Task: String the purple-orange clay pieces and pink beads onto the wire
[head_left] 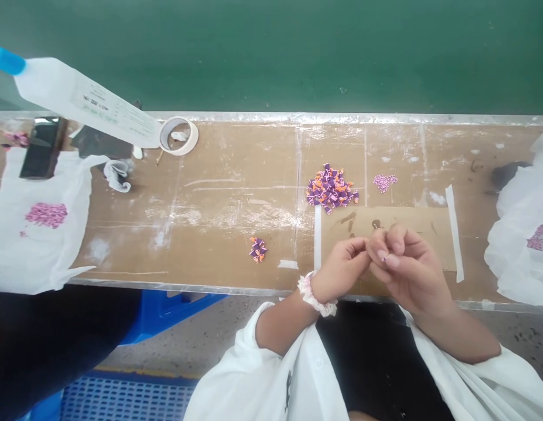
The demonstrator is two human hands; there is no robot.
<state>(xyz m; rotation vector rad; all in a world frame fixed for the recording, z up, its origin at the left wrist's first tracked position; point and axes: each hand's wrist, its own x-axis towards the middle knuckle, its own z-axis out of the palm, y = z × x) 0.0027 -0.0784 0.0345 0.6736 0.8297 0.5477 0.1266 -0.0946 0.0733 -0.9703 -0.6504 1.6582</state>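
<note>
My left hand and my right hand meet over a taped cardboard sheet at the bench's near edge. Both have their fingers curled and pinched together around something too small to make out. A white scrunchie circles my left wrist. Just beyond the hands lies a pile of purple and orange pieces, with a small heap of pink bits to its right. One purple and orange cluster lies alone to the left of my hands.
A roll of tape and a white bottle with a blue cap sit at the back left. White plastic bags holding pink bits lie at the far left and far right. A blue crate stands below the bench.
</note>
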